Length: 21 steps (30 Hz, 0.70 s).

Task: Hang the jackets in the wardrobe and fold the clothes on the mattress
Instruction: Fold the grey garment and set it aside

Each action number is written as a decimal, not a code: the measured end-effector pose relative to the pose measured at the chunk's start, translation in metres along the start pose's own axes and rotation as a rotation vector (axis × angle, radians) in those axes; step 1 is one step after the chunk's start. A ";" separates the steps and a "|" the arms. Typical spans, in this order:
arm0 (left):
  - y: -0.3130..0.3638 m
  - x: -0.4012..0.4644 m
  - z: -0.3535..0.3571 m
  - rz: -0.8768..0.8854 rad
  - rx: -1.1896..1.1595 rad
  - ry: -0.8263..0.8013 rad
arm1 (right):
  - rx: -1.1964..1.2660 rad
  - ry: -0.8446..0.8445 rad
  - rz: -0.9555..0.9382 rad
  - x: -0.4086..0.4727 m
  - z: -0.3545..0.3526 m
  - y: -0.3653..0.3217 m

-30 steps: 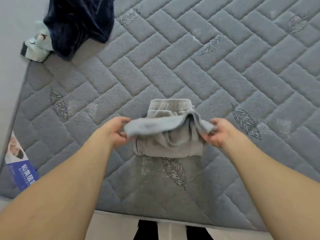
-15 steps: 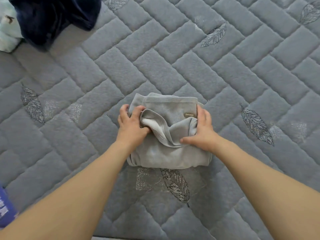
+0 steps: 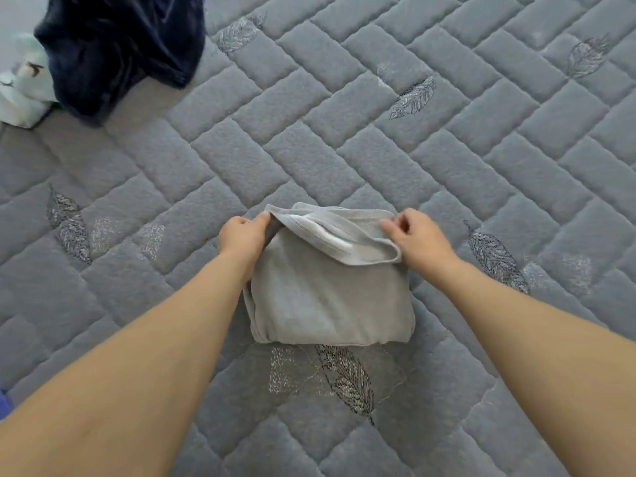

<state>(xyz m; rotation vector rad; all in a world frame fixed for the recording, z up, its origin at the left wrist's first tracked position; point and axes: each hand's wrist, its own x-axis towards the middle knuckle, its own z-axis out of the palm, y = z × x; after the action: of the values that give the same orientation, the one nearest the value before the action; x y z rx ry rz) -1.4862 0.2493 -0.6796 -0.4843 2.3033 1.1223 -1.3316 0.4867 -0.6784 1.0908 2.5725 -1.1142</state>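
Quilted mattress (image 3: 344,149) carries the folded grey garment (image 3: 327,297) at its near middle, both hands (image 3: 242,237) (image 3: 418,241) pinching its far flap's corners; uneven pulling could slump the loose flap and undo the bundle.

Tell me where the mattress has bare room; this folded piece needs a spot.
Bare quilting lies right of the folded grey garment and beyond it. The far-left corner is crowded: a crumpled navy velvet garment beside a pale green cloth.

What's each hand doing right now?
Left hand: closed, pinching the grey garment's top flap.
Right hand: closed, pinching the same flap.
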 end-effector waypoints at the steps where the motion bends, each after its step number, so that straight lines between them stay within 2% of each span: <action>1: -0.005 -0.001 0.001 0.036 0.063 -0.008 | 0.006 -0.083 -0.048 -0.008 0.005 0.000; 3: -0.012 -0.010 0.002 0.064 0.160 -0.094 | 0.023 -0.211 -0.094 -0.032 0.018 -0.001; 6: -0.014 -0.015 0.007 0.089 0.221 -0.170 | -0.053 -0.200 -0.213 -0.054 0.028 0.010; 9: -0.001 -0.003 0.006 0.122 0.111 -0.129 | -0.295 -0.172 -0.314 -0.046 0.018 0.020; 11: 0.012 0.008 0.004 0.147 0.047 -0.171 | -0.382 -0.126 -0.431 -0.032 0.009 0.018; 13: 0.020 0.019 0.001 0.153 0.015 -0.198 | -0.483 -0.187 -0.547 -0.019 0.004 0.011; 14: 0.023 0.024 0.000 0.158 0.005 -0.171 | -0.503 -0.226 -0.547 -0.014 0.004 0.006; 15: 0.023 0.029 -0.002 0.175 0.016 -0.115 | -0.500 -0.238 -0.490 -0.007 0.004 0.005; 17: 0.019 0.036 -0.005 0.200 0.093 0.023 | -0.315 -0.137 -0.200 0.010 0.000 0.002; 19: 0.011 0.037 -0.005 0.173 0.139 0.063 | 0.076 0.065 0.199 0.025 -0.009 0.000; 20: 0.007 0.035 -0.004 0.153 0.180 0.063 | 0.155 0.213 0.296 0.025 -0.012 -0.001; 21: 0.003 0.031 -0.004 0.166 0.271 0.072 | 0.146 0.359 0.286 0.020 -0.013 -0.004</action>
<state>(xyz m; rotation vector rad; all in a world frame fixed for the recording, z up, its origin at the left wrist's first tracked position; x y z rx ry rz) -1.5137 0.2453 -0.6936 -0.2368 2.5474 0.8581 -1.3464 0.5050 -0.6745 1.7745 2.4924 -1.1335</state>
